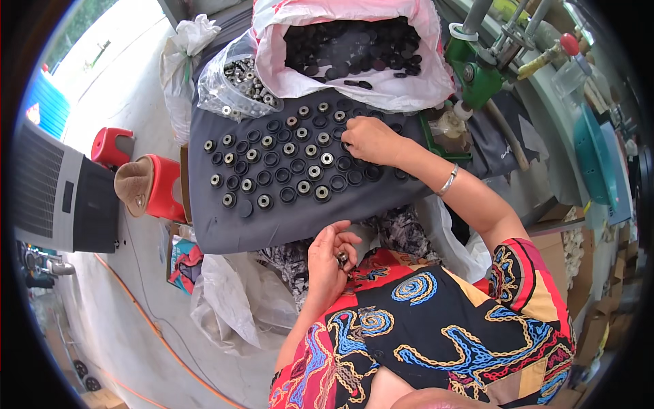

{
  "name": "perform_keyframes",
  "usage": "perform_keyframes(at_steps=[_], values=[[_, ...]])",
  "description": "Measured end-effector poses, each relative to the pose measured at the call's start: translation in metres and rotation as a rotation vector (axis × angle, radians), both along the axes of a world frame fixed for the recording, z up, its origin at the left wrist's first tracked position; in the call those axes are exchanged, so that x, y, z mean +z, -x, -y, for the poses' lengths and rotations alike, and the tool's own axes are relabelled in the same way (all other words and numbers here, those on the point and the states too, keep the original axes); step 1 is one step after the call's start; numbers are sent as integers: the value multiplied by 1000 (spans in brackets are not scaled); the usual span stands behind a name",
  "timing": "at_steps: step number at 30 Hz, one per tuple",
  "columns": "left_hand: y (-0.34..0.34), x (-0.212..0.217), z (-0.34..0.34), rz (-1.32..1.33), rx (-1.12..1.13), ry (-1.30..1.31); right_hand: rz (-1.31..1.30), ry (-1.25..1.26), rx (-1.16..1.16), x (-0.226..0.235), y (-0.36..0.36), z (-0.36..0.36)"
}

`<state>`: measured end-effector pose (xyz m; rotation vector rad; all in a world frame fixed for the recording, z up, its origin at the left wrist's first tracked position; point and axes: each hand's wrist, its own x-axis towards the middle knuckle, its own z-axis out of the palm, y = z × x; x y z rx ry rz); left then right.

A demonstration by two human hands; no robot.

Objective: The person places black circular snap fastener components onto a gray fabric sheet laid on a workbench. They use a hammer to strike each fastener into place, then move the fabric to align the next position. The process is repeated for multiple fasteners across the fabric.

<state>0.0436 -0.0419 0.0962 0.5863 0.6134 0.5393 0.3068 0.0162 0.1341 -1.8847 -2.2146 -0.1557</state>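
Note:
My left hand [330,258] is curled, palm up, just off the near edge of the grey cloth-covered table [272,228]. In its fingers are small metal bearings [342,258], partly hidden. Over the right side of the table, my right hand [371,140] has its fingertips pinched together, pointing down among the rings; what they hold is hidden. Several black rings [298,165] lie in rough rows there. Some have a silver bearing [314,172] seated in them; others show only their dark middles. A plain black disc [245,208] rests at the near left.
At the back, a white sack [269,68] lies open with black caps [361,48] inside. Left of it, a clear bag [211,92] holds loose bearings. A green hand press [470,78] stands at the right. Red stools [167,187] and a grey air cooler [65,191] are at the left.

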Motion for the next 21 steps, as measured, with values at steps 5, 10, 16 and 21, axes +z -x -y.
perform_keyframes(at_steps=[5,10,16,21], values=[[1,3,-1,-18,-3,43,33,-18,1,-6,0,-1],[-2,-7,-7,70,-2,131,190,-222,54,-1,14,8],[-7,-11,-3,88,-35,161,-244,-7,418,32,89,92],[2,-7,6,-66,114,259,-361,81,478,-12,133,101]])
